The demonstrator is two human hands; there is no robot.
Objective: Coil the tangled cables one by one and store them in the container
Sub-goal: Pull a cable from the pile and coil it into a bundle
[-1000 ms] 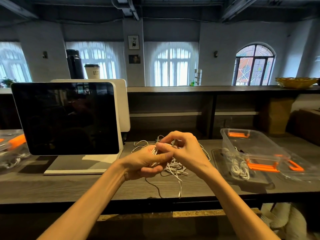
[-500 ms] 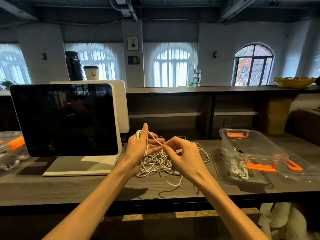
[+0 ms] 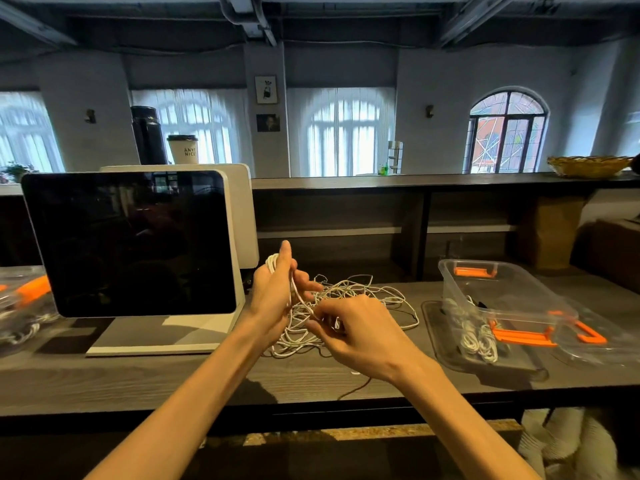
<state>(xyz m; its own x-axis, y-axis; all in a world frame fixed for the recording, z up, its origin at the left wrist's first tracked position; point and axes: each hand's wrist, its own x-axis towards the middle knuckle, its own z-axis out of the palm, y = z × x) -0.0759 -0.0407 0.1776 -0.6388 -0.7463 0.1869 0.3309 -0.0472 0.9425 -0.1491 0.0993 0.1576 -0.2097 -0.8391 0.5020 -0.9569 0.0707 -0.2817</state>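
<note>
At the centre of the frame the left hand point(image 3: 277, 299) stands upright with its fingers straight and pointing up, and several turns of white cable point(image 3: 272, 262) are wound round those fingers near their tips. Just to its lower right, the right hand point(image 3: 360, 332) has its fingers curled, pinching a strand of the same white cable between thumb and fingertips; that strand runs taut up to the left hand. Beneath and behind both hands lies the tangled heap of white cables point(image 3: 360, 292), spread loosely over the dark wooden worktop point(image 3: 138, 379), with loops reaching toward the right. Further right, well apart from the heap, a clear plastic container point(image 3: 491, 289) with orange latches sits on a dark tray point(image 3: 440, 327); coiled white cables point(image 3: 479, 341) lie bunched at its near end. Its transparent lid point(image 3: 595, 337), with an orange clip, rests just beside it at the right edge. Left of the hands a dark-screened monitor point(image 3: 131, 240) on a white stand fills the middle left of the frame. At the far left edge another clear box point(image 3: 20, 306) with an orange part holds more white cable. On the ledge behind, upper left, stand a black flask point(image 3: 149, 135) and a paper cup point(image 3: 183, 148); a woven basket point(image 3: 588, 166) sits at the upper right.
</note>
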